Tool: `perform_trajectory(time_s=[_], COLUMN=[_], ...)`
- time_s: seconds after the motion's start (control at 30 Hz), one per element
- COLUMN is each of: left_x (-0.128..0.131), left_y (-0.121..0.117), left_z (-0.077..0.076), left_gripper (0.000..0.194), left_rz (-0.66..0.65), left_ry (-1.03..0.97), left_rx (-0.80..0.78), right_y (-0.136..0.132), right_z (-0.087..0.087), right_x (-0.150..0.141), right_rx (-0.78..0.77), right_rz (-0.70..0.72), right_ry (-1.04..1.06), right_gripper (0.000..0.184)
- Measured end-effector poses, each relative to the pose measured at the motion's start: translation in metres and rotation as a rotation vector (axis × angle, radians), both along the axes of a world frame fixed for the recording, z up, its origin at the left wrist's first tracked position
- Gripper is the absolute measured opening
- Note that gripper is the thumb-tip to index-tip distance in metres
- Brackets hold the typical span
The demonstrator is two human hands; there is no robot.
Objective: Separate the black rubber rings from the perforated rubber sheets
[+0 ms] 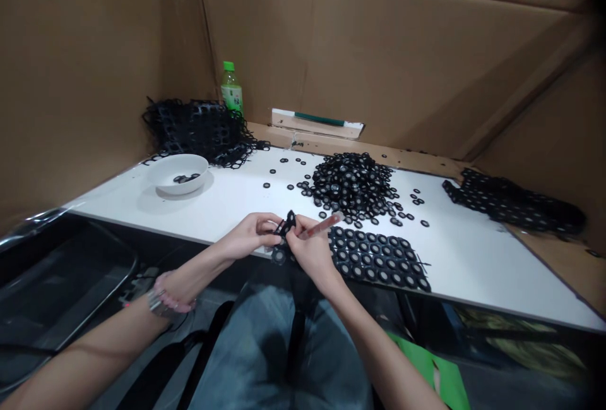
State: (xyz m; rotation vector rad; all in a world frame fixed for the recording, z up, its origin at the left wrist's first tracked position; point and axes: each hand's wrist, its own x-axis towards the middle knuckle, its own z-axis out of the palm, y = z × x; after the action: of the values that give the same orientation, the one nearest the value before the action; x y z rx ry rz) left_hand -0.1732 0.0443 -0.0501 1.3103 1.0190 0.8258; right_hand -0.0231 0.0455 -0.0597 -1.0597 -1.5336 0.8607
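Observation:
My left hand (pixel 253 236) pinches the raised left end of a black sheet of round parts (pixel 379 258) at the table's front edge. The rest of that sheet lies flat to the right, its discs in rows with pale grey centres. Close beside it, my right hand (pixel 310 249) is closed around a pen-like tool (pixel 324 225) with a clear reddish shaft, which slants up to the right. The tool's working tip is hidden by my fingers, at the sheet's black edge. Behind my right hand rises a heap of loose black rings (pixel 353 182).
A white bowl (pixel 180 176) with a few discs stands left, before a tangle of black mesh scrap (pixel 194 129) and a green-capped bottle (pixel 231 91). More black sheets (pixel 516 201) lie at right. Cardboard walls (pixel 379 50) enclose the white table (pixel 473 258). Loose rings are scattered around the heap.

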Motion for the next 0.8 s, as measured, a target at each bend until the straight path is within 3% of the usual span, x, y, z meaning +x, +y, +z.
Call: perform_trajectory(time_s=[0.1,0.27,0.5,0.63,0.8], left_x=[-0.001,0.004,0.012,0.01,0.011], left_y=[0.002,0.002,0.003,0.005,0.003], left_z=[0.001,0.007,0.011,0.012,0.017], left_gripper=[0.04,0.033,0.029,0.04,0.037], left_rz=[-0.015,-0.122,-0.192,-0.148,-0.166], left_ry=[-0.036,-0.065,0.34,0.632,0.628], left_rx=[-0.041,-0.01,0.171,0.274,0.266], right_y=[0.002,0.008,0.001,-0.003,-0.005], right_z=[0.0,0.001,0.002,0.004,0.005], right_x=[0.001,0.017,0.028,0.027,0.029], right_rx=[-0.036,-0.155,-0.157,-0.121,-0.095], right_rz=[0.008,-0.049,-0.079,-0.074,-0.09], right_ry=[0.055,0.248,0.321,0.302,0.31], right_gripper=[0.025,0.027,0.028,0.029,0.031])
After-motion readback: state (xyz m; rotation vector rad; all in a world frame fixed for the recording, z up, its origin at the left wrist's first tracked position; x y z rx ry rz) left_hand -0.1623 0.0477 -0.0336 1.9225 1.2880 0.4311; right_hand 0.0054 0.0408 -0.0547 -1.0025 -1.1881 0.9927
